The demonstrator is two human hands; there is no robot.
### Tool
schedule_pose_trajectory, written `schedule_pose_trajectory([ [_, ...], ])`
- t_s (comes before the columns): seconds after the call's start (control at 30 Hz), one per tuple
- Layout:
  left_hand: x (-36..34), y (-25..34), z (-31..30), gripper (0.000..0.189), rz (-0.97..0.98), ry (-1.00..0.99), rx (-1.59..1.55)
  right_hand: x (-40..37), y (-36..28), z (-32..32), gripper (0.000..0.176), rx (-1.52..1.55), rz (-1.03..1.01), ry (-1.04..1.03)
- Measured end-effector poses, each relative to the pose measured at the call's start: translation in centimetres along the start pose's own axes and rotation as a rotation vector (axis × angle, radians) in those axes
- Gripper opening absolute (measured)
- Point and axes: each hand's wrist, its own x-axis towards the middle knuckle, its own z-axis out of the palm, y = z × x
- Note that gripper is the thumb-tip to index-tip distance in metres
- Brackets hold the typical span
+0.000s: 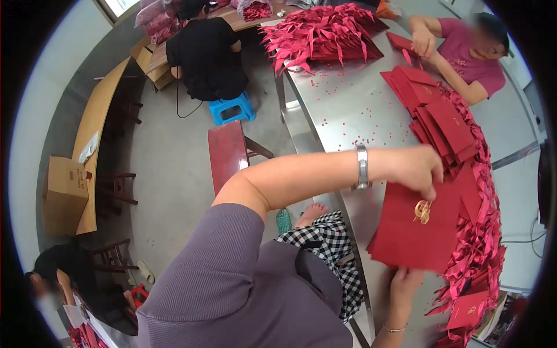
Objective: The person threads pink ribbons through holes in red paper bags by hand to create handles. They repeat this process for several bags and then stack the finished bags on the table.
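a blue stool (232, 109) stands at eleven o'clock; the right hand (406, 282), fingers partly hidden, meets the lower edge of a red bag (406, 235) at four; the left hand (419, 168), at three, curls over its top; i cannot tell whether either pinches.

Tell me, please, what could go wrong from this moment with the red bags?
The overlapping red bags beside the left hand lie slanted, so a bump from it could make them slide.

The loose ribbons crowd close to the gold-emblem bag and might catch on it if it is moved across them.

Small red dots are scattered on the metal table and could perhaps stick to a bag laid there.
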Motion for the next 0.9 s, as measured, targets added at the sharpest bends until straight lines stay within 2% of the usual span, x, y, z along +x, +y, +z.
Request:
schedule_pose_trajectory([
  [0.03, -0.6, -0.1, 1.1, 0.041, -0.039, -0.079, -0.052, 0.1, -0.2, 0.0, 0.038, 0.076, -0.003, 0.218],
  [0.07, -0.9, -0.1, 2.1, 0.04, -0.078, -0.18, -0.116, 0.8, -0.4, -0.5, 0.035, 0.189, 0.137, 0.22],
  [0.1, -1.0, -1.0, 3.3, 0.039, 0.005, -0.163, -0.012, 1.1, 0.1, -1.2, 0.032, 0.278, 0.297, 0.236],
  [0.13, -0.9, -2.1, 5.2, 0.038, 0.104, -0.168, 0.061, 1.4, 1.1, -2.5, 0.023, 0.508, 0.425, 0.231],
  [0.17, -0.9, -2.6, 6.2, 0.033, 0.112, -0.16, 0.119, 1.4, 1.1, -2.1, 0.017, 0.664, 0.51, 0.412],
  [0.2, -1.0, -2.2, 6.8, 0.027, -0.037, -0.214, 0.144, 1.4, 0.7, -2.8, 0.016, 0.592, 0.481, 0.419],
  [0.23, -1.1, -2.4, 7.5, 0.023, 0.015, -0.113, 0.346, 1.5, -0.3, -3.1, 0.013, 0.382, 0.355, 0.407],
  [0.27, -0.8, -2.4, 8.1, 0.022, 0.114, -0.06, 0.519, 1.8, -2.8, -3.8, 0.011, 0.476, 0.349, 0.33],
  [0.3, -0.4, -2.3, 8.5, 0.023, 0.106, -0.047, 0.539, 2.4, -4.1, -3.6, 0.007, 0.417, 0.299, 0.33],
  [0.33, -0.9, -2.6, 8.8, 0.022, 0.049, -0.002, 0.402, 3.0, -4.9, -3.3, 0.006, 0.304, 0.129, 0.307],
  [0.43, -0.7, -2.8, 8.1, 0.03, -0.16, -0.139, 0.113, 3.7, -5.3, -0.8, 0.007, 0.3, 0.156, 0.31],
  [0.47, -0.8, -2.5, 7.9, 0.03, -0.234, -0.17, 0.059, 4.0, -5.3, -0.5, 0.007, 0.317, 0.242, 0.31],
  [0.57, -1.0, -3.6, 7.9, 0.029, -0.26, -0.191, -0.09, 4.8, -4.8, -0.2, 0.008, 0.397, 0.373, 0.28],
  [0.67, -1.2, -3.8, 8.2, 0.029, -0.194, -0.141, 0.009, 5.1, -4.5, -0.3, 0.009, 0.421, 0.384, 0.276],
  [0.73, -1.1, -3.4, 8.3, 0.029, -0.2, -0.131, -0.008, 5.6, -4.7, -0.7, 0.009, 0.297, 0.33, 0.262],
  [0.9, -1.0, -3.8, 8.3, 0.029, -0.217, -0.157, -0.136, 6.0, -4.1, -0.3, 0.009, 0.259, 0.288, 0.308],
])
